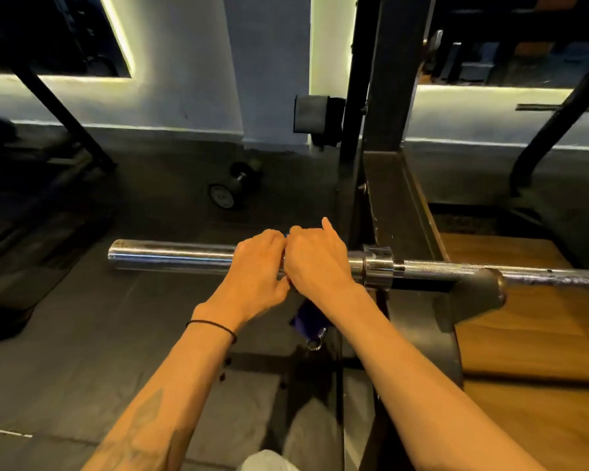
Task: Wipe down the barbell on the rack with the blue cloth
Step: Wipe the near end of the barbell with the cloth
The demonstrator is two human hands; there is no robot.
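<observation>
A chrome barbell (170,256) lies across the frame, its smooth sleeve pointing left and its knurled shaft resting in the black rack hook (480,294) at right. My left hand (255,270) and my right hand (317,260) grip the sleeve side by side, knuckles touching, just left of the collar. The blue cloth (308,321) is mostly hidden under both hands; a dark blue end hangs below the bar between my wrists. A black band circles my left wrist.
The black rack upright (385,107) rises just behind the collar. A wooden platform (531,334) lies at right. A small dumbbell (233,186) sits on the dark rubber floor behind the bar. Black frame legs slant at far left and far right.
</observation>
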